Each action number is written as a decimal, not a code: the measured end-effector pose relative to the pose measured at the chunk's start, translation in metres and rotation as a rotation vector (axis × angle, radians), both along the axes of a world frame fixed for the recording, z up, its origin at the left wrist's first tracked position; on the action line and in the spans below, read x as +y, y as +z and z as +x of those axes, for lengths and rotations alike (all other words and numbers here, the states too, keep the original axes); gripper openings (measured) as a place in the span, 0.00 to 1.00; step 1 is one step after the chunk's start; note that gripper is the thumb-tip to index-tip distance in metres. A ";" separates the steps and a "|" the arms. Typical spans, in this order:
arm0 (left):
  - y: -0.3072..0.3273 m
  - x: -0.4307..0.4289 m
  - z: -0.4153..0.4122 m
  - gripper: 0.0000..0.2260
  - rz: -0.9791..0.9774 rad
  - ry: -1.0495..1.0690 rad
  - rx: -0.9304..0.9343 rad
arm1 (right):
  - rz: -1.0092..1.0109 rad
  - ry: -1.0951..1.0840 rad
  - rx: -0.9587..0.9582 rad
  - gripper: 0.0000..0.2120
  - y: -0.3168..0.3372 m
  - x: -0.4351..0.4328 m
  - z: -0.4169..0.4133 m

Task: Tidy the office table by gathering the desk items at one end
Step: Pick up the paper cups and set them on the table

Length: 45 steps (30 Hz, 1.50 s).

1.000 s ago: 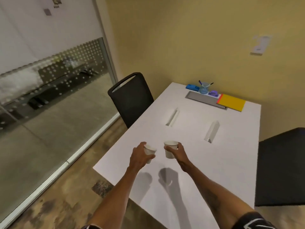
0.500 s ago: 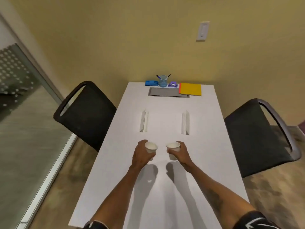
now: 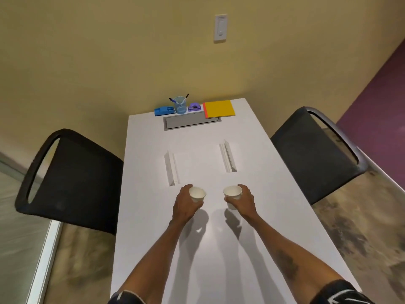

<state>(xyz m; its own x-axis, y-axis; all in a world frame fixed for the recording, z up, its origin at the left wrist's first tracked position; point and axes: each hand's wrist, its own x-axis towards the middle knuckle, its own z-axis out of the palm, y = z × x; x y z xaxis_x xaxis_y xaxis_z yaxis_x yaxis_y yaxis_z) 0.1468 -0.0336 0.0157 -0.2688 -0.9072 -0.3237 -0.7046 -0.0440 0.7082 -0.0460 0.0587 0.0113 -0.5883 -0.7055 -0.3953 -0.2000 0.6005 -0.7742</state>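
My left hand (image 3: 183,205) grips a white paper cup (image 3: 197,193) and my right hand (image 3: 245,200) grips a second white paper cup (image 3: 232,193), both held above the middle of the white table (image 3: 219,238). Two white folded name cards lie ahead, one on the left (image 3: 171,167) and one on the right (image 3: 228,156). At the far end stand a blue stapler (image 3: 164,111), a mesh pen holder (image 3: 180,105) with pens, a purple hole punch (image 3: 194,107) and a yellow notebook (image 3: 219,109).
A grey cable hatch (image 3: 190,122) is set into the table near the far end. Black chairs stand at the left (image 3: 72,181) and right (image 3: 311,154) sides. A yellow wall with a switch (image 3: 220,27) is behind the table; a glass partition is at the left.
My view has swung from the left glass wall to face straight down the table. Both hands still hold their cups and have moved slightly apart.
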 end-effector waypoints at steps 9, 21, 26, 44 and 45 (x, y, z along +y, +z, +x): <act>-0.017 -0.022 -0.023 0.33 -0.026 -0.098 0.008 | -0.050 -0.073 -0.019 0.36 -0.010 -0.021 -0.038; -0.041 -0.052 -0.072 0.34 -0.009 -0.119 -0.064 | 0.010 0.065 0.020 0.34 -0.049 -0.058 -0.096; -0.054 -0.057 -0.086 0.34 0.000 -0.130 -0.084 | 0.018 0.078 0.033 0.33 -0.066 -0.078 -0.107; -0.076 -0.068 -0.083 0.35 0.024 -0.126 -0.146 | -0.002 0.061 0.027 0.33 -0.095 -0.099 -0.100; -0.077 -0.068 -0.082 0.35 0.023 -0.127 -0.146 | -0.001 0.066 0.031 0.33 -0.095 -0.101 -0.100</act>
<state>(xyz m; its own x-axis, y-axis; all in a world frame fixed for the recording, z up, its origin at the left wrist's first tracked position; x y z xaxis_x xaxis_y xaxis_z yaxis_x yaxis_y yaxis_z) 0.0651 -0.1016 -0.0609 -0.3291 -0.8611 -0.3876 -0.8006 0.0368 0.5981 -0.1459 -0.0418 -0.0834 -0.5527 -0.7436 -0.3763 -0.2632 0.5842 -0.7678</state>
